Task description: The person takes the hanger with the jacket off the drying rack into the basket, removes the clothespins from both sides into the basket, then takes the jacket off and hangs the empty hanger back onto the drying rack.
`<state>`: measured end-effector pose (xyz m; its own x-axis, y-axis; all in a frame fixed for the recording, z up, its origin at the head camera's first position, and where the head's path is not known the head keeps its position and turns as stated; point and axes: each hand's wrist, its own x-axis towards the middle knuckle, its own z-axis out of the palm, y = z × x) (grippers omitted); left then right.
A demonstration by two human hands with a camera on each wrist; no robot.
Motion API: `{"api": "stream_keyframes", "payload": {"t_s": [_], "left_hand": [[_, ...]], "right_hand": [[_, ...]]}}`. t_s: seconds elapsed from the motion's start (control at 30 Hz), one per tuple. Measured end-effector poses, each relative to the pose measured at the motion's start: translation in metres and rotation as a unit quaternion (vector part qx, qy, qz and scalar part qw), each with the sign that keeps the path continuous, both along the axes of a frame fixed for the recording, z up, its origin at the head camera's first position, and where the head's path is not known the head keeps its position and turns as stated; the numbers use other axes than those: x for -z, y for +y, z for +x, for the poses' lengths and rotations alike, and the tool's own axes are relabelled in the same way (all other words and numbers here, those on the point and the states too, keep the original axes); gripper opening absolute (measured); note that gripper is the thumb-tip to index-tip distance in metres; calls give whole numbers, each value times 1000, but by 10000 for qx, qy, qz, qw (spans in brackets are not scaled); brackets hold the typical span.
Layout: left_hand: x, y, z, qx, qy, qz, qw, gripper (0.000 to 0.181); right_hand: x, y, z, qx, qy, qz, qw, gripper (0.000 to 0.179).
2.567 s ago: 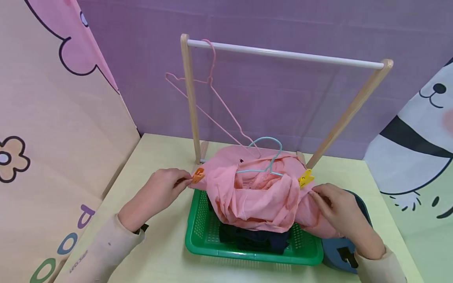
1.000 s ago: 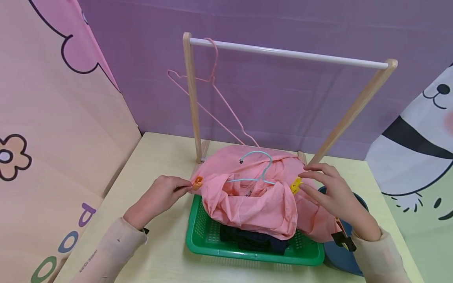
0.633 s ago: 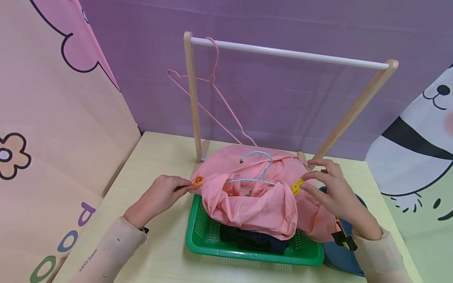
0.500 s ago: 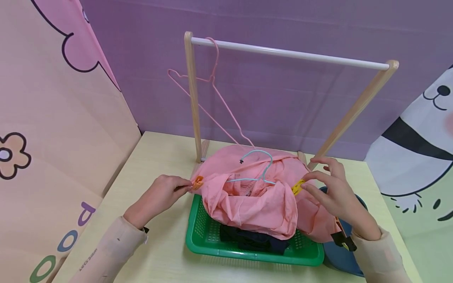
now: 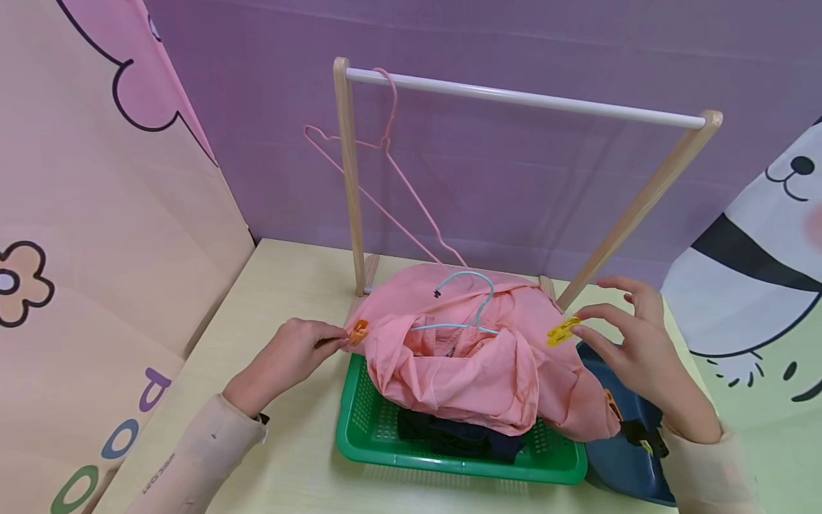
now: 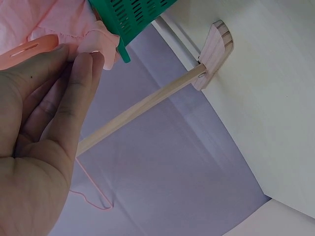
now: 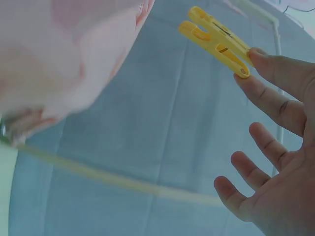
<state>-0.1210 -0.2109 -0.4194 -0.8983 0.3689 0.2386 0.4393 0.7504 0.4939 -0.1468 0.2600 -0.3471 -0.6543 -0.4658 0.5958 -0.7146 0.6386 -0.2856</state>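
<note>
A pink jacket (image 5: 449, 385) with a zipper lies bunched over the green basket, a light-blue hanger (image 5: 478, 314) inside its neck opening. At its left shoulder sits an orange clothespin (image 5: 358, 332). My left hand (image 5: 289, 353) pinches the jacket's fabric right beside that clothespin; the left wrist view shows the cloth (image 6: 101, 42) between thumb and fingers. My right hand (image 5: 642, 346) holds a yellow clothespin (image 5: 563, 330) by its handle ends between thumb and index finger, the other fingers loose. In the right wrist view the yellow clothespin (image 7: 216, 42) is apart from the cloth.
The green basket (image 5: 462, 467) also holds dark folded cloth (image 5: 459, 435). A blue basin (image 5: 626, 464) stands to its right, partly under my right wrist. Behind rises a wooden rack with a white bar (image 5: 520, 96), and a pink hanger (image 5: 411, 189) hangs at its left end.
My right hand has moved from the jacket's fabric to the yellow clothespin and drawn it off rightward. The light-blue hanger's hook sits lower. My left hand keeps its hold.
</note>
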Motion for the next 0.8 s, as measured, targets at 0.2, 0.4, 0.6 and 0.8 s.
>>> {"api": "stream_keyframes", "payload": {"t_s": [0.2,0.4,0.6,0.8], "left_hand": [[1,-1,0,48,100,25,9999,14],[1,-1,0,29,84,39,10000,15],[0,-1,1,-17,30,51,10000,15],[1,0,0,-3,-24,89,10000,15]], "right_hand": [[-2,27,0,386,202,290,9986,70],[9,53,4,1002,-217,730,9920,31],[35,70,4,1674,-1008,1505,9691,27],[58,84,-3,1720,-1680,1735,9550,24]]}}
